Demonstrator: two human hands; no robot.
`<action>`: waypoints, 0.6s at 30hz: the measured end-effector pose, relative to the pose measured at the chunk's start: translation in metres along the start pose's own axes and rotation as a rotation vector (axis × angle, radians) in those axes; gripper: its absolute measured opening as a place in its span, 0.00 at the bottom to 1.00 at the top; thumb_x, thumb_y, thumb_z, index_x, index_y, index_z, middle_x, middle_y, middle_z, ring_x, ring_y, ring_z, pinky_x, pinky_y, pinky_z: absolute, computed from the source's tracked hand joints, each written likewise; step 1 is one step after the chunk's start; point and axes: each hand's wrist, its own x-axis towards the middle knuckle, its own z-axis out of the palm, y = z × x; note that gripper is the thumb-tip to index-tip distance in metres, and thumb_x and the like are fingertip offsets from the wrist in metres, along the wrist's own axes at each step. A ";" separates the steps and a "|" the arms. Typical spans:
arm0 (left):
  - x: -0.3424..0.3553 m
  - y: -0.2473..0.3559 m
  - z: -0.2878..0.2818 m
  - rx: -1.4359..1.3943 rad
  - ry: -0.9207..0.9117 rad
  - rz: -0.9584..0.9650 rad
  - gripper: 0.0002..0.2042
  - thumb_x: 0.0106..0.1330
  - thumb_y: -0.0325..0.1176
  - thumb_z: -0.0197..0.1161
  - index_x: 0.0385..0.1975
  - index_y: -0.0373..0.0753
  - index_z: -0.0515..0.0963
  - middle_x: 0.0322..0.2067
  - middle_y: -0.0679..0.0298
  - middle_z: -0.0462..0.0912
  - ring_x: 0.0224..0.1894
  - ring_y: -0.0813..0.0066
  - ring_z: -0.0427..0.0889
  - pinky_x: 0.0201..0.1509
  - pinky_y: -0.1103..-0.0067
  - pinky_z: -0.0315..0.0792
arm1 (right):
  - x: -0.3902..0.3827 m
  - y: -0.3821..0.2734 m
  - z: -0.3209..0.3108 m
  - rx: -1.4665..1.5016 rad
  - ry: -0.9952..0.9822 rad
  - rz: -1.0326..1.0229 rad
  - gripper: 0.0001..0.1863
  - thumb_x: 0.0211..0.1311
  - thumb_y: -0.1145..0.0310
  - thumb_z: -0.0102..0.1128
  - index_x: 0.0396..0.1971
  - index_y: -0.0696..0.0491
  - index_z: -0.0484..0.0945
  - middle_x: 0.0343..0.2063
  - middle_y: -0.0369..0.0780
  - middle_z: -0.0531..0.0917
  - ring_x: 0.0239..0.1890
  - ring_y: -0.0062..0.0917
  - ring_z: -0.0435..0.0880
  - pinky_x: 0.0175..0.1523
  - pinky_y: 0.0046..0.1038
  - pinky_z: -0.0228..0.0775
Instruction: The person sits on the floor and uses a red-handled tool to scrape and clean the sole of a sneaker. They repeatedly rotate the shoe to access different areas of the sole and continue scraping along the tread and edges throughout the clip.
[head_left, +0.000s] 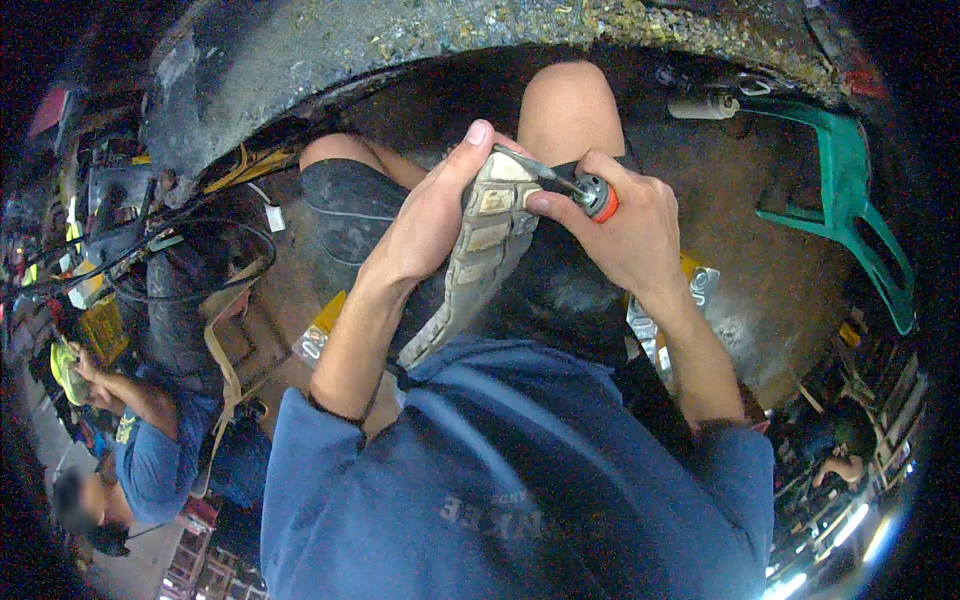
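Observation:
My left hand (432,215) grips a worn grey shoe sole (488,235) with pale rectangular tread blocks, its thumb along the upper end. The sole slants down between my legs toward my blue shirt. My right hand (630,225) is closed round a tool (598,200) with a silver body and an orange-red collar. The tool's thin metal shaft angles up-left to the upper end of the sole, though its exact tip is hard to make out. My right thumb rests at the sole's right edge.
A crusted bench edge (400,60) curves across the top. A green frame (835,170) stands at right. Cables and a hanging strap are at left, where a co-worker (160,440) holds a yellow-green object (68,370). Another person (845,445) is partly visible at lower right.

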 end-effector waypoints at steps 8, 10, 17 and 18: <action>-0.031 0.030 -0.015 -0.240 -0.010 0.138 0.35 0.92 0.61 0.35 0.59 0.35 0.82 0.49 0.52 0.92 0.52 0.64 0.92 0.64 0.67 0.84 | 0.017 0.004 -0.009 0.536 -0.189 0.362 0.29 0.61 0.42 0.87 0.31 0.54 0.82 0.25 0.38 0.86 0.26 0.30 0.86 0.38 0.36 0.82; -0.044 0.039 -0.029 -0.379 -0.113 0.375 0.38 0.91 0.63 0.31 0.60 0.33 0.81 0.50 0.43 0.92 0.55 0.52 0.92 0.66 0.59 0.85 | 0.020 0.006 -0.021 0.706 -0.305 0.361 0.38 0.56 0.53 0.92 0.59 0.56 0.77 0.40 0.38 0.86 0.38 0.27 0.88 0.48 0.36 0.84; -0.024 0.017 -0.062 -0.601 -0.075 0.310 0.36 0.89 0.64 0.40 0.71 0.36 0.74 0.64 0.38 0.86 0.67 0.36 0.86 0.71 0.45 0.82 | 0.012 -0.006 -0.032 0.938 -0.377 0.148 0.71 0.44 0.88 0.85 0.88 0.43 0.52 0.56 0.41 0.83 0.46 0.27 0.88 0.55 0.35 0.86; -0.017 0.009 -0.063 -0.545 0.038 0.271 0.35 0.90 0.63 0.39 0.72 0.36 0.74 0.65 0.38 0.85 0.66 0.37 0.86 0.72 0.46 0.81 | 0.010 -0.008 -0.028 0.950 -0.376 0.176 0.70 0.43 0.88 0.85 0.87 0.44 0.53 0.56 0.41 0.83 0.46 0.27 0.88 0.55 0.36 0.87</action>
